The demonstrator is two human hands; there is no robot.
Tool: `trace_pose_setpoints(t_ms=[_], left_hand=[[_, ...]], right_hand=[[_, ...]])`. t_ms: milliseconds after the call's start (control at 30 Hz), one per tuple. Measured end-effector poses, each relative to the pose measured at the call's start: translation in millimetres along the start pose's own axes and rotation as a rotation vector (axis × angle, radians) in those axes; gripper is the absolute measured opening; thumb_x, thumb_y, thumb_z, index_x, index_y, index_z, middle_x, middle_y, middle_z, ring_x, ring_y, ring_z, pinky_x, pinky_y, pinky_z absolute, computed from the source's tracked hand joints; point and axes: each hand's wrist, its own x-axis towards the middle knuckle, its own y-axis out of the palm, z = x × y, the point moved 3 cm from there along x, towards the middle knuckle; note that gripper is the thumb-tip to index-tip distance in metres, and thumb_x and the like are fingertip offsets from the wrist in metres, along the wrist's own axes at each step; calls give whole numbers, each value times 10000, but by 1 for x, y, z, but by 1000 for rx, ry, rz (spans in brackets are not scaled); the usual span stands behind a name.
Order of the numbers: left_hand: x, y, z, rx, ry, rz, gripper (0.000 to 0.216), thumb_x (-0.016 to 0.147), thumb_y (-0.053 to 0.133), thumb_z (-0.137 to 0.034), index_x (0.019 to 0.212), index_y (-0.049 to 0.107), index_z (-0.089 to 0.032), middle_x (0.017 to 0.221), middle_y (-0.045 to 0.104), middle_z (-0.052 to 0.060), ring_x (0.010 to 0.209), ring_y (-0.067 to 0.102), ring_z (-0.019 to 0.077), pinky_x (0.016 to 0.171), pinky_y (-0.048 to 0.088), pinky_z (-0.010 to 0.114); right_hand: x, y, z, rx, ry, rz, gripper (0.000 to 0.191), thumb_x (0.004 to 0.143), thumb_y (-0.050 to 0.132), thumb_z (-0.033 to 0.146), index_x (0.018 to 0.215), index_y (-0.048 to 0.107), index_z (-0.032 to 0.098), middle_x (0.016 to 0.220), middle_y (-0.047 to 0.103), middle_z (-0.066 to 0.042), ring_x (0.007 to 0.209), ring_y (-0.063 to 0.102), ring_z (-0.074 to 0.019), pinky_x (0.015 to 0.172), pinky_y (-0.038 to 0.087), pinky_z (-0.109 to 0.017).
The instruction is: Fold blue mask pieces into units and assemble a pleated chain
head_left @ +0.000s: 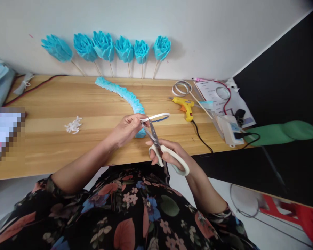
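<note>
Between the fingers of my left hand is a roll of white tape with a dark inner face, its loop sticking out to the right. My right hand grips white-handled scissors, whose blades are parted and reach up to the tape beside my left fingertips. Under and behind my left hand, a curved strip of overlapping blue folded pieces lies on the table. A small heap of short white cut strips rests to the left.
Several blue flowers on sticks lean against the wall. On the right are a yellow glue gun, its black cord, a tape roll, papers, a power strip and a green wrapped bundle. The wooden table's front edge is near my body.
</note>
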Motion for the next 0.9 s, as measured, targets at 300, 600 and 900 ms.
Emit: trace_pose_setpoints(t_ms=[300, 600, 900], left_hand=[[-8, -5, 8, 161, 7, 21, 459, 827, 754, -657, 980, 772, -225, 973, 717, 55, 875, 646, 165, 822, 525, 299], [-9, -1, -5, 261, 11, 69, 430, 895, 700, -620, 1010, 802, -218, 1004, 762, 83, 925, 675, 184, 837, 522, 287], [-9, -4, -2, 162, -49, -94, 274, 842, 807, -468, 846, 792, -195, 688, 659, 19, 765, 666, 170, 774, 526, 286]], right_hand=[[18, 5, -2, 42, -112, -76, 626, 868, 721, 609, 1329, 663, 190, 913, 682, -40, 684, 640, -114, 586, 504, -243], [17, 7, -7, 176, -178, -97, 506, 922, 683, 530, 1302, 698, 195, 772, 617, 10, 476, 468, -46, 394, 381, -183], [9, 19, -2, 176, -97, 45, 566, 834, 792, 535, 1274, 713, 189, 767, 643, 5, 527, 511, -55, 462, 376, -178]])
